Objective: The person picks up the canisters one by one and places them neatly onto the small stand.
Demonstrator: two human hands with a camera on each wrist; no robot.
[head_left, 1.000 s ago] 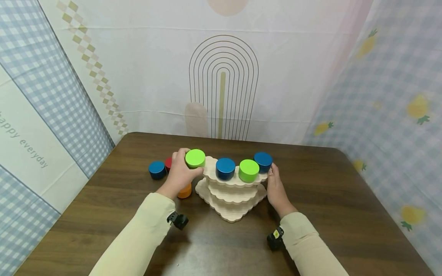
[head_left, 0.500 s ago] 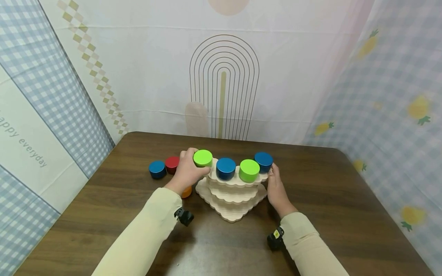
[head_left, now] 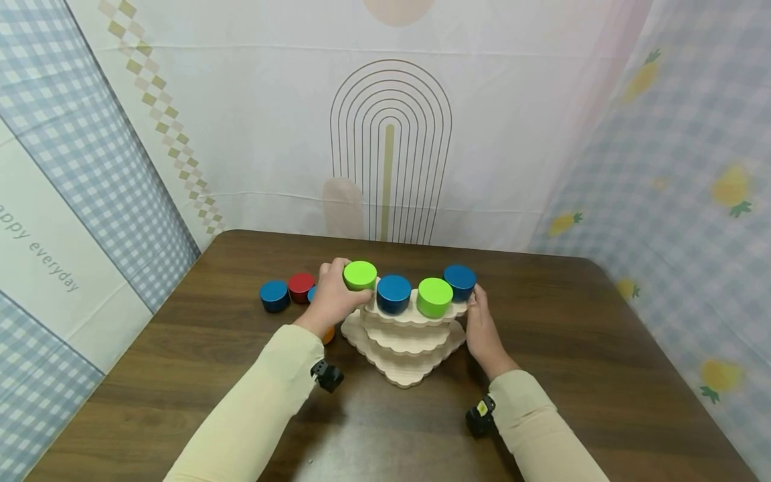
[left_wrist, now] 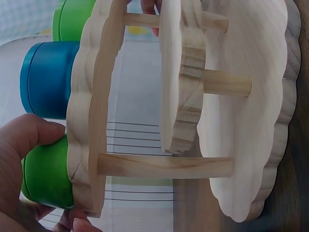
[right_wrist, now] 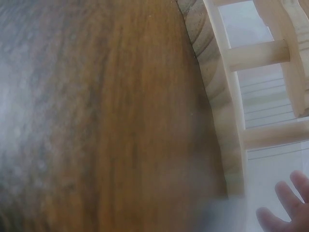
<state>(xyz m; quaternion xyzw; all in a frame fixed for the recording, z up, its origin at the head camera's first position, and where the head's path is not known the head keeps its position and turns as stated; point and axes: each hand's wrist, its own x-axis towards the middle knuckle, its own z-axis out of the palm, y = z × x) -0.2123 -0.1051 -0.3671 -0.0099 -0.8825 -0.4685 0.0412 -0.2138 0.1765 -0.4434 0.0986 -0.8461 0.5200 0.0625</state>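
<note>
Your left hand (head_left: 333,298) holds the green block (head_left: 360,275) between thumb and fingers, at the top left end of the wooden stand (head_left: 405,368). Your right hand (head_left: 484,331) is at the right end, fingers straight.

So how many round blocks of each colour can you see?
Blue short cylindrical blocks: 4, one mostly hidden by the left hand
Bright green short cylindrical blocks: 2
Red short cylindrical block: 1
Orange short cylindrical block: 1
Total: 8 in view
</note>
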